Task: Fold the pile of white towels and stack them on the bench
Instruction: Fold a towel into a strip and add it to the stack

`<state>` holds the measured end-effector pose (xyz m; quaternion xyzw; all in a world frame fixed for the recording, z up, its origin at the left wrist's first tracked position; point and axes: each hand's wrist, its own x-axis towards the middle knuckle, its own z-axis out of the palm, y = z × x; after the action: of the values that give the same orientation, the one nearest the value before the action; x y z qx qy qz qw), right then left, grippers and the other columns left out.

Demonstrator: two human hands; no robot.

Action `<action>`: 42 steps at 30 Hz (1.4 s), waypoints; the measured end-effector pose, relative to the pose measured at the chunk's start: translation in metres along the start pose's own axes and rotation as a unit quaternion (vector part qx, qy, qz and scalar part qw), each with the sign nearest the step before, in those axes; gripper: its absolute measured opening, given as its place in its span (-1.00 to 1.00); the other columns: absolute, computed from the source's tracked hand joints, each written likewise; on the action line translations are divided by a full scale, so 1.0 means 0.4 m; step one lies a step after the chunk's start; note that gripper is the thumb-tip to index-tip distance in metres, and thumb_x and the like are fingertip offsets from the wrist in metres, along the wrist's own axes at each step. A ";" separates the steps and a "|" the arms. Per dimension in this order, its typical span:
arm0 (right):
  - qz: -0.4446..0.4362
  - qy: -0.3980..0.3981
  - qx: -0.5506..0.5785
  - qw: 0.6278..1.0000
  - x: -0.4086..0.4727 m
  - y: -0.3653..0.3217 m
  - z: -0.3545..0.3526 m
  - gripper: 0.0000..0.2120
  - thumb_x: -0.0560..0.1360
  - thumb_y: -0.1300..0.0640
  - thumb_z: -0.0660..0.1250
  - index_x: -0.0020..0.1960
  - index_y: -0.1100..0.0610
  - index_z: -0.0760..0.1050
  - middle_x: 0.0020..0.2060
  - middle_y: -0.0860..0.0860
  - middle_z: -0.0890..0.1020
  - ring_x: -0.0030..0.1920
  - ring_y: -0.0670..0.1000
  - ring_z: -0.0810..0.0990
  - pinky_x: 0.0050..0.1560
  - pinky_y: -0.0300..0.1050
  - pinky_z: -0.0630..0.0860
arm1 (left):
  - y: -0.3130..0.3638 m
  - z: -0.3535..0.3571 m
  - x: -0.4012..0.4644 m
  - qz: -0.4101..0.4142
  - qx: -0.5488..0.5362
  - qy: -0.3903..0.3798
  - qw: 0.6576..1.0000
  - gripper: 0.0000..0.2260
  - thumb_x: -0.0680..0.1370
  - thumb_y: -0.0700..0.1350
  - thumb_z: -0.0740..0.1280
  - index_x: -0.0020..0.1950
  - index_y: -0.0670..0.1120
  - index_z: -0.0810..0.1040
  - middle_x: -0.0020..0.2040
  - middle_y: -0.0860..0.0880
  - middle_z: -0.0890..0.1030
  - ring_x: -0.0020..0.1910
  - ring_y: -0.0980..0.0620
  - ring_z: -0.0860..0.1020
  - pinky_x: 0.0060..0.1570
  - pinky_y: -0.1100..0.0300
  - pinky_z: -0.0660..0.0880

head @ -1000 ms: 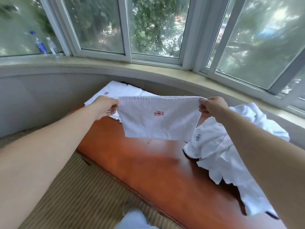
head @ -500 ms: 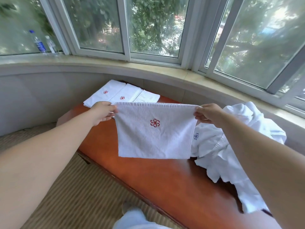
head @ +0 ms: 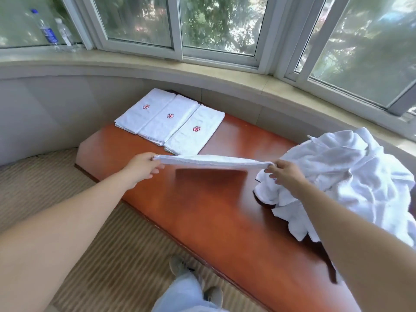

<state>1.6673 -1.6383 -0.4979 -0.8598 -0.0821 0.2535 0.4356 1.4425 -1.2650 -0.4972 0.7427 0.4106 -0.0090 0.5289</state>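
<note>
Head view was the only one on offer, and it looked down on a towel (head: 213, 160) stretched edge-on between two hands above the red-brown bench (head: 202, 210). The left hand (head: 144, 165) pinched one end between thumb and fingertips; the right hand (head: 284, 173) pinched the other end the same way — narrow grips, each on a small bite of cloth.

The likeliest trouble, as I judged it, lay in those shallow pinches: if the towel was already doubled, a layer could slide free of one hand as it came down, and the fold would open or land skewed. A second risk sat at three o'clock from the towel, where the unfolded pile (head: 346, 176) lay just beside the right hand; a loose flap could snag and be dragged along. A third was placement: three folded towels (head: 171, 122) lay side by side at about eleven o'clock, edges touching, and a careless drop could ruck the nearest one.

The held towel was white terry, nearly horizontal, sagging slightly in the middle and casting a dark shadow on the bench beneath — it was clear of the wood. Its emblem was hidden, and I could not tell how many layers it had. The folded ones each showed a red flower mark.
</note>
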 end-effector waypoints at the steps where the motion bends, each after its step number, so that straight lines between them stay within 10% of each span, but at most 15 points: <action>1: 0.018 -0.016 -0.027 0.999 -0.006 0.052 0.027 -0.84 0.62 0.18 0.31 -0.02 0.04 0.67 -0.02 0.18 0.73 -0.14 0.06 0.57 -0.11 -0.04 0.48 | -0.056 0.027 -0.004 -0.020 0.016 -0.013 1.000 -0.92 0.67 -0.05 0.30 0.07 0.12 0.57 0.03 0.06 0.71 0.05 0.05 0.65 -0.03 0.14 0.56; 6: 0.073 -0.105 -0.153 0.980 -0.062 0.333 0.159 -0.83 0.62 0.14 0.34 -0.11 0.05 0.66 -0.43 -0.08 0.60 -0.40 -0.06 0.50 -0.30 -0.17 0.40 | -0.337 0.144 -0.025 -0.113 0.103 -0.093 0.984 -0.87 0.67 -0.09 0.29 0.15 0.00 0.61 0.02 0.02 0.72 -0.06 0.03 0.62 -0.11 0.17 0.52; 13: 0.249 -0.285 -0.199 0.904 -0.074 0.429 0.206 -0.86 0.65 0.09 0.28 0.07 0.08 0.62 -0.16 -0.02 0.75 -0.31 -0.07 0.60 -0.33 -0.25 0.47 | -0.439 0.147 -0.051 -0.163 0.153 -0.166 0.960 -0.85 0.66 -0.08 0.27 0.19 0.01 0.59 -0.03 -0.01 0.72 -0.09 0.05 0.65 -0.16 0.24 0.54; 19: 0.247 -0.175 -0.095 0.948 0.040 0.361 0.181 -0.90 0.62 0.13 0.32 0.01 0.12 0.61 -0.32 0.02 0.62 -0.35 -0.03 0.54 -0.35 -0.24 0.46 | -0.387 0.113 0.053 -0.110 0.118 -0.104 0.982 -0.83 0.63 -0.09 0.37 0.03 -0.20 0.62 -0.22 -0.06 0.57 -0.33 0.07 0.46 -0.26 0.20 0.50; 30: 0.165 -0.002 -0.027 0.986 0.224 0.331 0.278 -0.82 0.58 0.10 0.24 -0.05 0.07 0.62 -0.30 -0.07 0.72 -0.26 -0.02 0.67 -0.09 0.00 0.63 | -0.337 0.180 0.280 -0.085 0.086 -0.038 0.992 -0.85 0.65 -0.07 0.30 -0.04 -0.01 0.64 -0.27 0.02 0.55 -0.30 0.02 0.48 -0.26 0.15 0.48; 37: 0.187 0.028 -0.043 0.981 0.316 0.351 0.321 -0.79 0.56 0.12 0.20 -0.08 0.09 0.62 -0.30 -0.04 0.70 -0.25 0.01 0.65 -0.19 -0.06 0.56 | -0.364 0.203 0.403 -0.105 0.099 -0.035 0.989 -0.72 0.66 0.00 0.29 0.34 -0.03 0.56 -0.18 0.01 0.65 -0.21 0.05 0.56 -0.19 0.17 0.50; 42: 0.208 0.039 -0.053 0.976 0.339 0.376 0.356 -0.76 0.56 0.10 0.14 -0.09 0.04 0.59 -0.27 0.01 0.68 -0.25 0.11 0.60 -0.18 -0.01 0.53 | -0.391 0.246 0.449 -0.118 0.095 -0.029 0.988 -0.79 0.67 -0.02 0.26 0.27 0.00 0.57 -0.24 0.12 0.71 -0.21 0.08 0.62 -0.07 0.04 0.63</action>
<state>1.6994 -1.5797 -0.7365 -0.8893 0.1023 0.3001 0.3296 1.5060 -1.2189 -0.7428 0.7351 0.4772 -0.1323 0.4630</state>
